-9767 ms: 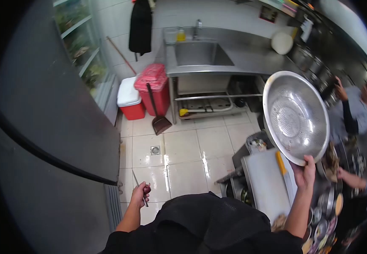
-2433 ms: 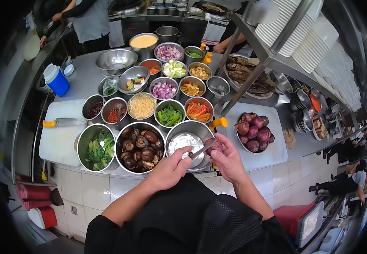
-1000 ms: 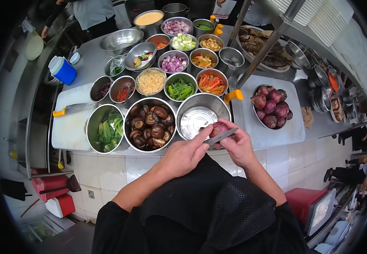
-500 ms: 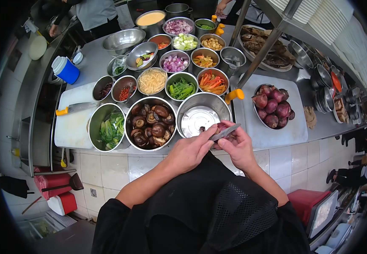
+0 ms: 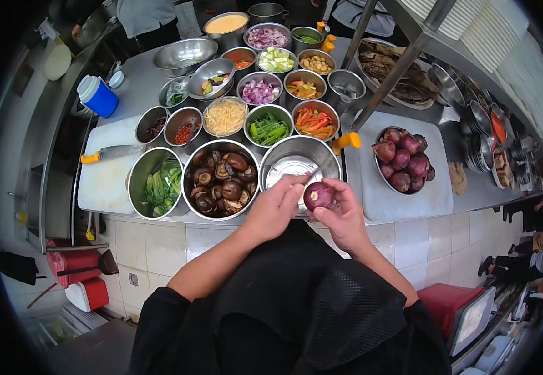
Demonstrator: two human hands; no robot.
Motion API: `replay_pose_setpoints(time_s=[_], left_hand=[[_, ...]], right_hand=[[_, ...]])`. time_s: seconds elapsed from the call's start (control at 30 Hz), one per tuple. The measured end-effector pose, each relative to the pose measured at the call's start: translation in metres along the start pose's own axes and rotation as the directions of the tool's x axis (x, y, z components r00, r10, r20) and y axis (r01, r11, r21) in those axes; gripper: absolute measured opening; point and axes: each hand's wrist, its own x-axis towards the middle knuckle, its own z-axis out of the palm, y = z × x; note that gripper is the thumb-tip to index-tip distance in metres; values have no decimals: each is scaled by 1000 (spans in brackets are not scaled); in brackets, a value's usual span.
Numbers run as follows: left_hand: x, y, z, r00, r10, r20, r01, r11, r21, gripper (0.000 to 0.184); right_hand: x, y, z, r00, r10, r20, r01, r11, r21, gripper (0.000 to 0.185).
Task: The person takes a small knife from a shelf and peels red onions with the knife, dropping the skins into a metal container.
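Note:
A purple-red onion (image 5: 319, 195) sits in my right hand (image 5: 346, 215), the fingers wrapped round its right side and its cut pale end facing up. Closed around a small knife (image 5: 313, 177), my left hand (image 5: 278, 209) is just left of the onion; the fingers hide the handle and the thin blade is blurred. Both hands are over the near edge of a steel pot (image 5: 334, 164), whose bright bottom shows. To the right, a bowl (image 5: 381, 170) on a white cutting board (image 5: 378, 203) is heaped with more red onions (image 5: 403, 159).
Left of the pot stand containers of mushrooms (image 5: 224, 178) and leafy greens (image 5: 162, 187). Several pots of cut vegetables fill the table behind. A yellow-handled knife (image 5: 112, 154) lies on the left board (image 5: 102, 190). A shelf post (image 5: 387, 84) rises at right.
The knife blade has moved from across the onion to its upper left. My right hand has turned the onion so its pale end shows, and my left hand has drawn slightly left.

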Motion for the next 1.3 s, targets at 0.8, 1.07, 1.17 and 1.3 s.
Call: replay_pose_setpoints(time_s=[0.8, 1.07, 1.17, 1.3], left_hand=[[-11, 14, -2, 950, 270, 156, -311, 796, 519, 42], [-14, 10, -5, 981, 163, 106, -176, 976, 128, 39], [-12, 12, -11, 995, 9, 99, -11, 1000, 19, 42], [-7, 10, -24, 995, 53, 79, -57, 997, 50, 43]], right_hand=[[-2, -5, -14, 999, 30, -28, -29, 999, 36, 53], [-3, 0, -13, 999, 38, -9, -38, 997, 62, 56], [-6, -5, -12, 999, 27, 29, -28, 999, 34, 58], [-8, -4, -18, 988, 3, 156, -13, 998, 59, 57]])
